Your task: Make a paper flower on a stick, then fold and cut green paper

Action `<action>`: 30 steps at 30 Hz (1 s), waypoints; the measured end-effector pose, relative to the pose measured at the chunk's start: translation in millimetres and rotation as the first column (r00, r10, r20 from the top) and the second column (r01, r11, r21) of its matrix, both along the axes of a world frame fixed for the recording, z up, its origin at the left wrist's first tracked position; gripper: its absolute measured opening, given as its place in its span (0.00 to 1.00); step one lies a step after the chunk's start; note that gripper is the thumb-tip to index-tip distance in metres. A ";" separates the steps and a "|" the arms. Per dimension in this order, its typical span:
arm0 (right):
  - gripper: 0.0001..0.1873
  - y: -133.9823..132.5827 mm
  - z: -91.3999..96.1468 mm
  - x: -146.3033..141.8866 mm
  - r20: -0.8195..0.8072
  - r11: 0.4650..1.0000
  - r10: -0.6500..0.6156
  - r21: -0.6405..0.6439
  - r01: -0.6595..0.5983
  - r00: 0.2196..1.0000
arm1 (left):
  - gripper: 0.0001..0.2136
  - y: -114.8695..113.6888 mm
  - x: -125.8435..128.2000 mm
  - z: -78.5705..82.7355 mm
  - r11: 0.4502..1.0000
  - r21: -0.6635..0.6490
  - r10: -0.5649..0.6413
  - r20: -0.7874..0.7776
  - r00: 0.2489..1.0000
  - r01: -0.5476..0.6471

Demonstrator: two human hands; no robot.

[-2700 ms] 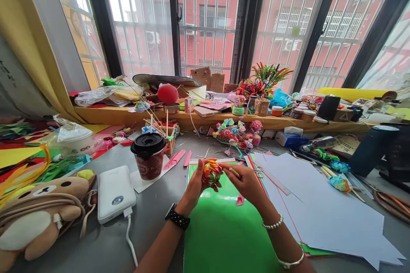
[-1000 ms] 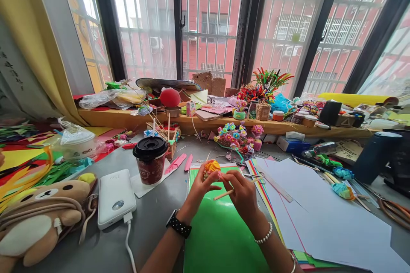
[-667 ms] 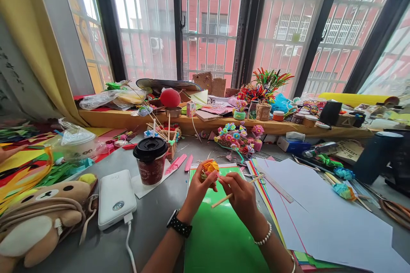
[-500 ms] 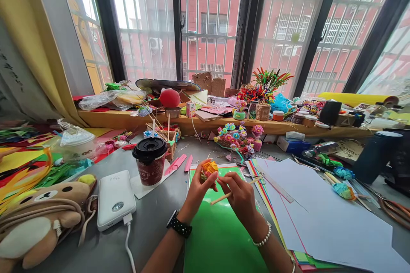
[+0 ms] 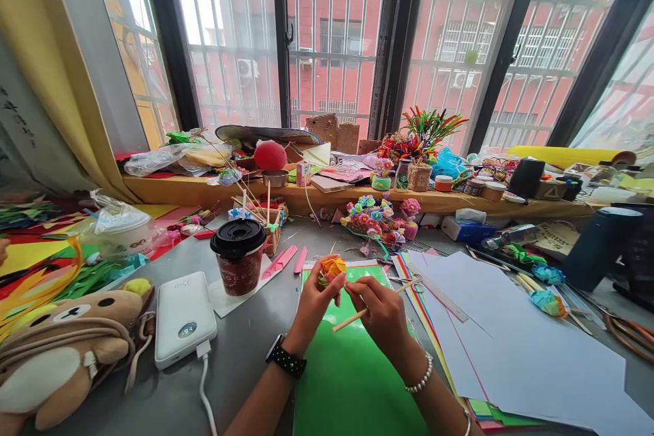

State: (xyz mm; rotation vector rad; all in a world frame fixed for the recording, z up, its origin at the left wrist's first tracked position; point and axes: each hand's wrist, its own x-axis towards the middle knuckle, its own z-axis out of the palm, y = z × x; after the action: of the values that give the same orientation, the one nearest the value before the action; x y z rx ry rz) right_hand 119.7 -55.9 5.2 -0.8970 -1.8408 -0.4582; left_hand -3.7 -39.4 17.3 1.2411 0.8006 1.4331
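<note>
An orange-yellow folded paper flower [image 5: 333, 268] is pinched in my left hand [image 5: 313, 305], fingers curled around it and the thumb on its near side. Close beside it, the fingertips of my right hand [image 5: 381, 310] are pressed together at the flower's right edge; whatever they pinch there is too small to see. A thin wooden stick [image 5: 349, 321] passes through the right hand, its lower end pointing left and its other end showing past the knuckles. Beneath both hands lies a glossy green folder [image 5: 352, 375].
Left of the hands are a lidded coffee cup [image 5: 238, 259], a white power bank [image 5: 184, 320] with a cable, and a plush bear [image 5: 76, 347]. White paper sheets [image 5: 536, 334], with a ruler [image 5: 444, 300], spread to the right. Small craft flowers [image 5: 375, 221] stand behind.
The stick in my right hand has shifted slightly, its lower end a little further left and down. The flower stays in my left hand. At the far left edge, another person's hand has drawn back.
</note>
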 end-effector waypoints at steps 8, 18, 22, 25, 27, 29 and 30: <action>0.08 -0.4 -0.6 0.8 0.000 0.999 0.028 0.027 -0.028 1.000 | 0.18 6.3 -3.1 -7.0 0.998 0.001 -0.058 -0.050 0.997 0.058; 0.07 1.2 2.3 2.8 -0.161 0.992 0.010 -0.122 -0.029 0.987 | 0.27 6.4 -10.9 -3.7 0.990 0.041 -0.140 0.124 0.982 0.136; 0.06 0.1 2.8 1.8 -0.181 0.983 0.074 -0.153 -0.102 0.981 | 0.26 3.5 -12.8 0.7 0.975 0.082 -0.220 0.180 0.959 0.208; 0.07 -1.0 2.6 -1.4 -0.159 0.979 0.124 -0.141 -0.146 0.980 | 0.24 0.2 -12.4 4.9 0.949 0.070 -0.311 0.332 0.890 0.306; 0.07 -1.2 2.1 -3.2 -0.162 0.975 0.145 -0.145 -0.169 0.976 | 0.24 -0.2 -12.4 5.8 0.915 0.024 -0.370 0.447 0.815 0.402; 0.06 -1.0 1.0 -4.8 -0.148 0.971 0.152 -0.164 -0.176 0.977 | 0.23 0.7 -12.7 4.8 0.885 -0.017 -0.390 0.520 0.760 0.466; 0.07 -0.8 0.0 -5.5 -0.127 0.970 0.147 -0.177 -0.169 0.981 | 0.22 1.2 -12.8 4.0 0.876 -0.029 -0.390 0.542 0.745 0.481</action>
State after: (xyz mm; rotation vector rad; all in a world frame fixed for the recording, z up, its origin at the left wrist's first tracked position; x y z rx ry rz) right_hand 114.2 -56.7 5.2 -0.8737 -1.8544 -0.1333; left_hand -16.5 -38.2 21.2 0.7736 0.2178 1.1919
